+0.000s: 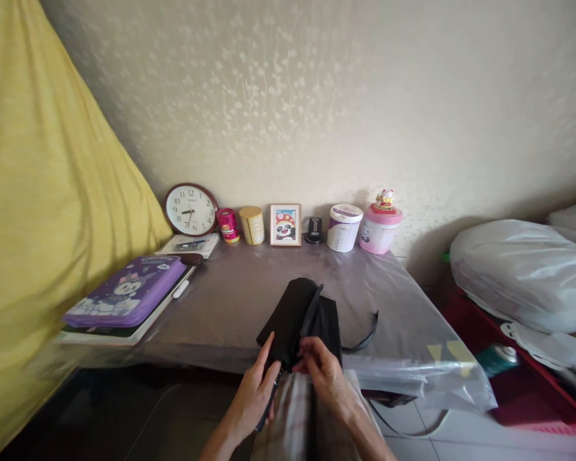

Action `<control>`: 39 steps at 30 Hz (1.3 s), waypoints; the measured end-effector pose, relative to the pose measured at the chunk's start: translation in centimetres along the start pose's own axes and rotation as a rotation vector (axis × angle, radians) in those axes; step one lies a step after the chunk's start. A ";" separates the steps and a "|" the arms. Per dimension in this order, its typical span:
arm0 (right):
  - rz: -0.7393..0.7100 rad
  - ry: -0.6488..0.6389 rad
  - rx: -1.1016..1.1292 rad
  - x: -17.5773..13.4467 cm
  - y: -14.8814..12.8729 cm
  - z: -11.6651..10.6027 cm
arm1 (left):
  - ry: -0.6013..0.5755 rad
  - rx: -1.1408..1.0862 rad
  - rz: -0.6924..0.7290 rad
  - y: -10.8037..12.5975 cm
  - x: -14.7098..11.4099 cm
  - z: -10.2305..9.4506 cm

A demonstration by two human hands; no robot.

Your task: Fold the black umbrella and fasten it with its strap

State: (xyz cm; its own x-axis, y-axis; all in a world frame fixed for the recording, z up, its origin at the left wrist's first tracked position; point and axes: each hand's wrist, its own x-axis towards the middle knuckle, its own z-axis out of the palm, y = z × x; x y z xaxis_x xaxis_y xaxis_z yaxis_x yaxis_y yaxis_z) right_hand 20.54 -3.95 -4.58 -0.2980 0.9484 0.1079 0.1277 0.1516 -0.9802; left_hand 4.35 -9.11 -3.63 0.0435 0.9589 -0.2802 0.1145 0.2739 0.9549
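Note:
A black folding umbrella [290,317] is collapsed, with its loose cloth lying over the table's front edge. Its far end points toward the wall. My left hand [255,398] is wrapped round the handle at the near end, its thumb and forefinger against the cloth. My right hand [324,371] is closed, its fingertips pinching the black cloth on the right side near the handle. A loose black strap [362,339] trails from the umbrella to the right across the table.
The table [249,282] has a clear plastic cover. A purple case [127,291] lies on books at left. A clock [191,210], cans, a framed panda picture [285,225], tubs and a lucky cat figurine [385,200] line the wall. A red container [523,384] stands at right.

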 end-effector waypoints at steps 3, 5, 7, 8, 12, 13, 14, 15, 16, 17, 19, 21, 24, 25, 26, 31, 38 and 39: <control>0.038 0.002 0.044 -0.1 -0.5 0.5 | -0.006 -0.079 -0.030 0.3 0.0 -0.3; 0.084 -0.008 0.089 0.0 -0.7 0.7 | -0.006 -0.106 -0.044 0.4 0.0 -0.5; 0.075 -0.105 0.083 0.1 -0.8 0.5 | -0.012 -0.111 -0.042 0.3 -0.1 -0.6; 0.043 -0.141 0.041 0.3 -0.9 0.3 | -0.016 -0.107 -0.043 0.3 -0.1 -0.6; -0.246 0.103 -0.313 1.7 -0.8 -1.0 | -0.017 -0.083 -0.047 0.2 -0.1 -0.4; -0.323 0.175 -0.387 2.1 -0.7 -1.3 | -0.015 -0.074 -0.048 0.2 -0.1 -0.4; -0.387 0.214 -0.443 2.5 -0.6 -1.5 | -0.015 -0.066 -0.047 0.2 -0.1 -0.4; -0.436 0.215 -0.487 2.8 -0.6 -1.6 | -0.016 -0.058 -0.050 0.1 -0.1 -0.4; -0.468 0.195 -0.522 3.0 -0.6 -1.5 | -0.016 -0.049 -0.056 0.0 0.0 -0.4; -0.491 0.172 -0.552 3.3 -0.6 -1.4 | -0.015 -0.040 -0.061 -0.1 0.1 -0.4; -0.533 0.114 -0.601 3.6 -0.8 -1.0 | -0.013 -0.020 -0.060 -0.4 0.3 -0.5; -0.573 0.047 -0.646 4.0 -1.1 -0.6 | -0.008 0.010 -0.045 -0.9 0.5 -0.5; -0.615 -0.047 -0.718 4.6 -1.5 -0.4 | 0.014 0.073 -0.034 -1.4 0.7 -0.4; -0.620 -0.067 -0.736 4.8 -1.7 -0.4 | 0.026 0.094 -0.027 -1.5 0.7 -0.3; -0.624 -0.082 -0.751 4.9 -1.8 -0.5 | 0.040 0.111 -0.011 -1.4 0.7 -0.2; -0.655 -0.138 -0.794 5.2 -2.6 -1.2 | 0.115 0.157 0.077 -0.9 0.1 0.2; -0.703 -0.194 -0.800 6.5 -2.3 -2.1 | 0.006 0.277 0.113 -0.6 0.3 0.1; -0.712 -0.191 -0.803 7.0 -2.0 -2.3 | 0.004 0.277 0.108 -0.5 0.3 0.1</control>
State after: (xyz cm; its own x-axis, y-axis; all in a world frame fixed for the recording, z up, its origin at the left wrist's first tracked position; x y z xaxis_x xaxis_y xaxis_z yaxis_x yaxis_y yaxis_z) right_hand 20.35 3.07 -1.49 -0.6815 0.5227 0.5122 0.4278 0.8524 -0.3007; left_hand 4.42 -8.94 -4.23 0.0662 0.9819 -0.1774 0.3758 0.1402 0.9160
